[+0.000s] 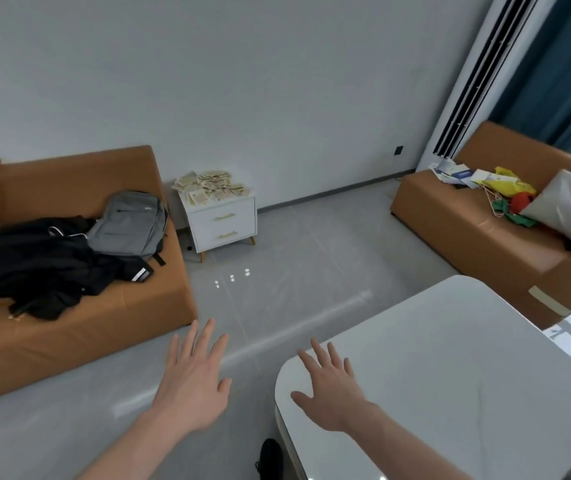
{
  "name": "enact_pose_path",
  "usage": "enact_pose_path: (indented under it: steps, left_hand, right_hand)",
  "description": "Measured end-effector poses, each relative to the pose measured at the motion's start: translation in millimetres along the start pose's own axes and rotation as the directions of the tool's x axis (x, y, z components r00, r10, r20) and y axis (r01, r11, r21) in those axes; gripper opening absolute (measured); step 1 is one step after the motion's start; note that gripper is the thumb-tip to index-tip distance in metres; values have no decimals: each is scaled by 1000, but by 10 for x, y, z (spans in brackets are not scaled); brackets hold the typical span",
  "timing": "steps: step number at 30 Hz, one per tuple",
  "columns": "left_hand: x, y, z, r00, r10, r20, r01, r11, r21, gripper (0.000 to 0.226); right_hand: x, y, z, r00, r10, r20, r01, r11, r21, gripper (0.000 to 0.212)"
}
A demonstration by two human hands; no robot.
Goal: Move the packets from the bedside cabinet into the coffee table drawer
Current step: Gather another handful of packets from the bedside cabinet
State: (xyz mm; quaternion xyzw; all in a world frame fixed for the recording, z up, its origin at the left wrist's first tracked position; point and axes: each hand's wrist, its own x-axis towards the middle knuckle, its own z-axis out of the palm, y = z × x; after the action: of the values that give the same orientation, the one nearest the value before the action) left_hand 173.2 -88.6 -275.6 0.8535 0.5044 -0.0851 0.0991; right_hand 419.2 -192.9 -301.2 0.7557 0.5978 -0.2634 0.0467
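A heap of packets (209, 186), too many to count, covers the cabinet (221, 220), whose two drawers are closed. Both hands, left (194, 382) and right (332, 393), spread flat, holding nothing, well short of it; the right is over the table (450, 358).

— Where are the packets (210, 186)?
— Heaped on the bedside cabinet (223, 223), by the wall.
— And the hands?
— Left hand (194, 382) and right hand (331, 393) spread flat, holding nothing.

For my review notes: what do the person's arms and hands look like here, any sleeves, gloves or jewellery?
Both forearms are bare as far as the frame shows; no sleeve edge is visible. The left hand and right hand wear no gloves. No ring, watch or bracelet shows on the fingers or wrists, and no markings are visible.
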Motion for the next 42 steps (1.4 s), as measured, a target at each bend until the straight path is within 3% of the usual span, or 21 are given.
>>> enact_pose_path:
  steps: [6, 16, 29, 36, 42]
  left_hand:
    - [935, -388, -394, 998, -54, -18, 54, 998, -14, 76]
    - [2149, -1359, -843, 979, -197, -51, 192, 978, -79, 77]
    - [4315, -2823, -1468, 995, -99, -15, 97, 992, -76, 76]
    - [5598, -3025, -1838, 1000, -2, -10, 1, 995, -95, 74]
    - [6747, -3074, -1984, 1000, -12, 17, 14, 994, -105, 73]
  right_hand:
    - [1026, -134, -615, 998, -55, -14, 56, 997, 62, 85]
    - [2737, -703, -1624, 986, -166, -8, 166, 986, -32, 84]
    - [4771, -1512, -2415, 997, -67, -43, 68, 997, 31, 83]
    - [5603, -1381, -2834, 998, 35, -59, -28, 994, 103, 82]
    - [6685, -1144, -3241, 998, 44, -41, -39, 992, 118, 83]
